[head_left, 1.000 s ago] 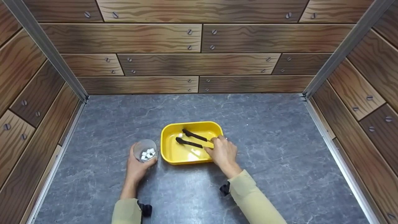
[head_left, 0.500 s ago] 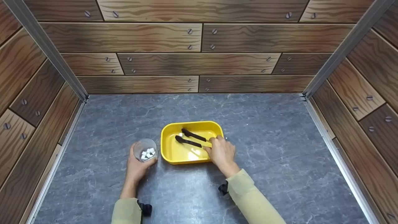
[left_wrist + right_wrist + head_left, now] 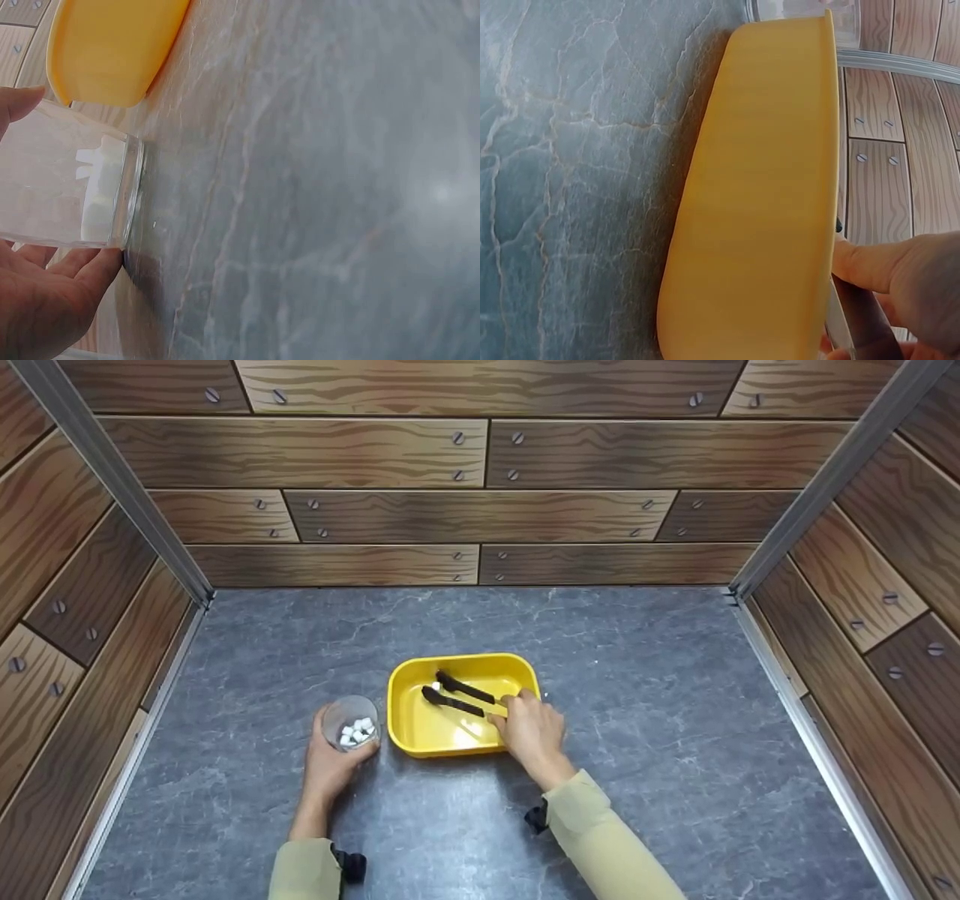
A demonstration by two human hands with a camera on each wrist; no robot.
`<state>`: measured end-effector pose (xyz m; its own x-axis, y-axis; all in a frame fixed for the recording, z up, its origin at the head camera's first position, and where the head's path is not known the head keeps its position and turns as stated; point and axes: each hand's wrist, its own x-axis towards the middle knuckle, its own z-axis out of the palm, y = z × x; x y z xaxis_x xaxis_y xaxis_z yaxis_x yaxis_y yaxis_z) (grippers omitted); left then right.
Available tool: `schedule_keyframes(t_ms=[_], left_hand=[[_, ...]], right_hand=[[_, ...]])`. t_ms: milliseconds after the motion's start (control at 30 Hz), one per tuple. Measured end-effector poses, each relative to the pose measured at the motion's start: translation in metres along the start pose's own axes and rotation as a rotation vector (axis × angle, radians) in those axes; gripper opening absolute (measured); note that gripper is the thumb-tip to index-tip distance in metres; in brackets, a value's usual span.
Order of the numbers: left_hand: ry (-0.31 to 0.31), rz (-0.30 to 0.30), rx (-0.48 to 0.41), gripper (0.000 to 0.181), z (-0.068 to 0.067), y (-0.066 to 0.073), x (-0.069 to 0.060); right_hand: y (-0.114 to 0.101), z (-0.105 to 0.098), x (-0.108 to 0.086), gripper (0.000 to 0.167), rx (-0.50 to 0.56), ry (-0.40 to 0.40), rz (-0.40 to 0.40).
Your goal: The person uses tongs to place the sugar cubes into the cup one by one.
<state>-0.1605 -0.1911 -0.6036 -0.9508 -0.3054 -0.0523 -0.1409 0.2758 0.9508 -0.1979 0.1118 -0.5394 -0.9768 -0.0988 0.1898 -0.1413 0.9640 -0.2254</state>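
Observation:
My left hand (image 3: 330, 765) holds a clear glass (image 3: 341, 714) on the floor, fingers on one side and thumb on the other. Several white cubes (image 3: 358, 732) lie at its bottom. My right hand (image 3: 534, 735) grips a pair of tongs (image 3: 459, 705) with black ends, reaching over the right side of a yellow tray (image 3: 405, 724). The black tips stand apart inside the tray. One small white cube (image 3: 436, 686) sits between them, partly hidden; contact cannot be told. In the right wrist view, the tray's wall (image 3: 757, 187) hides the tong tips.
The grey marbled surface (image 3: 645, 675) spreads around the tray and glass. Wood-patterned panels (image 3: 480, 514) close off the back and both sides, with metal rails (image 3: 810, 735) along the edges. The glass stands just left of the tray.
My right hand and the tongs have shifted slightly left, bringing the tips about the small white cube. My left hand and the glass have stayed in place.

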Motion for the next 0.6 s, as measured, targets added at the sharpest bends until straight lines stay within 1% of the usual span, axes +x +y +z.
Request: schedule_keyframes(t_ms=[233, 400, 600], left_hand=[[0.003, 0.009, 0.000, 0.102, 0.0008, -0.0004, 0.0002], [0.006, 0.015, 0.001, 0.102, 0.0007, -0.0004, 0.0006], [0.005, 0.003, 0.003, 0.103, 0.0007, -0.0009, 0.0006]], right_hand=[[0.0009, 0.0015, -0.0013, 0.033, 0.009, 0.022, -0.029], [0.0006, 0.0023, -0.0008, 0.030, 0.007, 0.023, -0.025], [-0.0002, 0.0023, 0.0004, 0.028, -0.012, 0.016, -0.026]])
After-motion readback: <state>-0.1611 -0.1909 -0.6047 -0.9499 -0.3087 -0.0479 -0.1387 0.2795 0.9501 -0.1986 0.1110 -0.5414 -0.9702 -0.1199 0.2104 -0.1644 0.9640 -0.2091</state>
